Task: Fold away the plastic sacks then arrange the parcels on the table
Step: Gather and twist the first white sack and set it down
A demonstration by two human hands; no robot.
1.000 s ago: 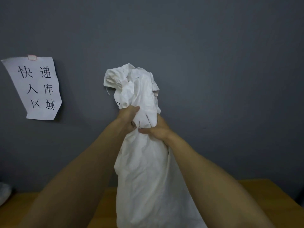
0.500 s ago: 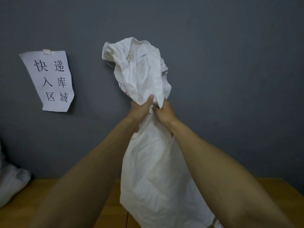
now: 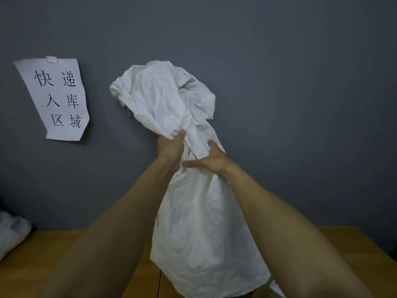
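A large white plastic sack (image 3: 202,222) hangs in front of me above the wooden table (image 3: 32,261). Its upper part is bunched into a crumpled ball above my hands. My left hand (image 3: 170,147) grips the gathered neck from the left. My right hand (image 3: 209,161) wraps the neck just below, thumb pointing left across the fabric. The sack's bottom reaches down to the table's near part. No parcels are in view.
A second white sack (image 3: 10,233) lies at the table's left edge. A paper sign (image 3: 57,100) with printed characters is taped to the grey wall (image 3: 300,104) behind the table. A seam (image 3: 160,282) divides the tabletop.
My right hand has slid lower on the sack's neck and spread its thumb. The bunched top has tipped left and dropped a little.
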